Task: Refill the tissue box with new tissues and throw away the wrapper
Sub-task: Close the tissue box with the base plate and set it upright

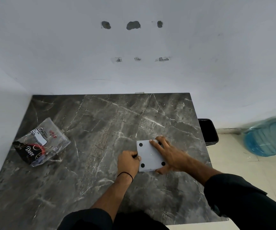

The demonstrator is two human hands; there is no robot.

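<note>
left hand (128, 161) pinches tissue box (148, 155) edge; right hand (168, 154) presses flat on it.

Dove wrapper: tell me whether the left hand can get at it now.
Probably yes. Only bare table lies between the left hand and the wrapper, though that hand now grips the grey box.

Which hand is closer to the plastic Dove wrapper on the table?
Left. The left hand grips the left edge of the grey tissue box, on the side toward the Dove wrapper; the right hand rests across the box's top, farther off.
</note>
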